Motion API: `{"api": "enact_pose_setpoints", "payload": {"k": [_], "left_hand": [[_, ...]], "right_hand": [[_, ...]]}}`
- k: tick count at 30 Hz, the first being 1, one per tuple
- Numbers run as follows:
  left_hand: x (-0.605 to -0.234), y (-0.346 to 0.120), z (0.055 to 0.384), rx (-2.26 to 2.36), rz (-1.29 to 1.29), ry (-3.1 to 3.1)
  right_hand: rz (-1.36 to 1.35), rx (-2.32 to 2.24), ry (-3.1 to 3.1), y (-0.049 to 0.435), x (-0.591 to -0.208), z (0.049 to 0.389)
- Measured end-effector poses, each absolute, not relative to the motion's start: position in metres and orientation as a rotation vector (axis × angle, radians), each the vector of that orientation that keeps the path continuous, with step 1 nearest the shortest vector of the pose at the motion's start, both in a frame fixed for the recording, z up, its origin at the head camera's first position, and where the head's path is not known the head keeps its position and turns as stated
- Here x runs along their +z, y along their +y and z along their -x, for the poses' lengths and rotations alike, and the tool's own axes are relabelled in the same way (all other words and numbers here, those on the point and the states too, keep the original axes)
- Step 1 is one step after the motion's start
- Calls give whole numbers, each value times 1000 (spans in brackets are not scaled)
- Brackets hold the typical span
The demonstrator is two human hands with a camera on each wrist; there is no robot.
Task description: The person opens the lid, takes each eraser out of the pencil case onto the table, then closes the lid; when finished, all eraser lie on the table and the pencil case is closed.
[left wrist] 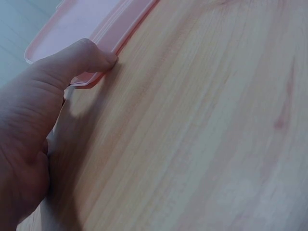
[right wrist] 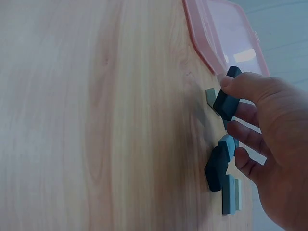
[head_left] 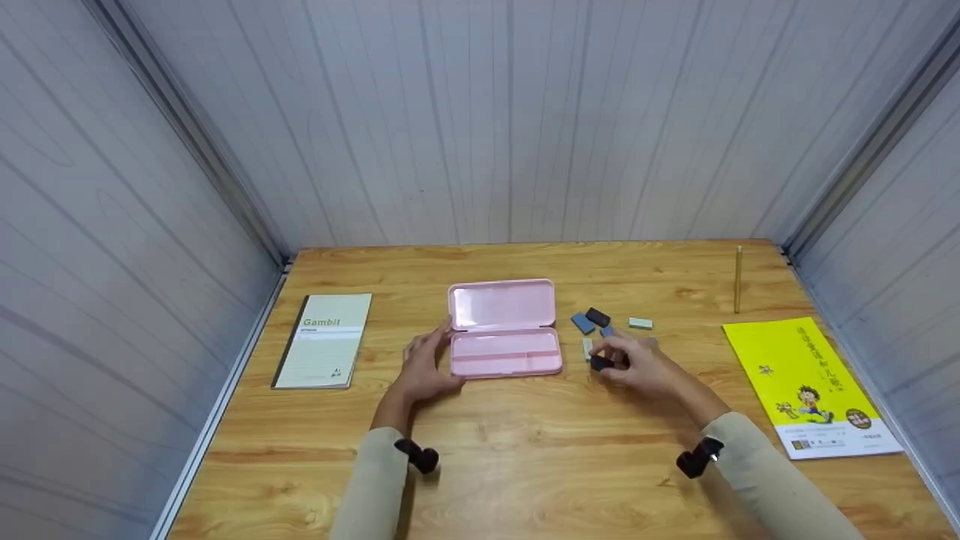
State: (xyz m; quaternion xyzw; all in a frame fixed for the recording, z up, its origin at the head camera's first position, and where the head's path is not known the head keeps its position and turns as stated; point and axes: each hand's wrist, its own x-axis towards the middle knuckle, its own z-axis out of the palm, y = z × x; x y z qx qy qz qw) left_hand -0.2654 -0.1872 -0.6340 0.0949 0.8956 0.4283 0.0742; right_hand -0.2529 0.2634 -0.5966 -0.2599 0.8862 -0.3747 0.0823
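A pink pencil case [head_left: 495, 343] lies with its lid [head_left: 502, 304] raised back, showing bare compartments. My left hand [head_left: 426, 371] holds the case's left end, the thumb [left wrist: 98, 58] against the front edge and the fingers along the side; the fingertips are partly hidden. To the right of the case, my right hand [head_left: 637, 365] pinches a black eraser [right wrist: 227, 98] between thumb and fingers. Around and under that hand lie several loose erasers: a blue one [head_left: 583, 323], a dark one [head_left: 598, 316], a pale green one [head_left: 640, 323] and a pale one [head_left: 587, 349] near the case.
On the left lies a Gambit notebook [head_left: 326, 341]. A yellow book [head_left: 810, 382] is at the right, with a pencil [head_left: 738, 281] behind it. Pale panel walls [head_left: 480, 127] enclose the wooden table [head_left: 525, 457] at the back and both sides.
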Motion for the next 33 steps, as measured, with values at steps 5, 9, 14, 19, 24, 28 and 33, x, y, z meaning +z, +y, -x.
{"api": "enact_pose_setpoints", "payload": {"k": [5,9,14,19,24,28,33], "left_hand": [[-635,-187,265,1287,-275,2680],[-636,-187,265,1281,-271,2687],[-636,-187,265,1283,-264,2694],[-634,-186,264,1284,-268,2689],[-634,-185,264,1288,-294,2696],[-634,-185,265,1280,-277,2692],[-633,-186,264,1289,-254,2685]], "right_hand": [[790,-1060,2628,264,-601,252],[800,-1023,2653,264,-603,250],[789,-1031,2651,265,-603,249],[758,-1072,2626,266,-604,249],[819,-1161,2591,270,-604,249],[866,-1250,2581,273,-603,251],[811,-1318,2547,270,-597,252]]}}
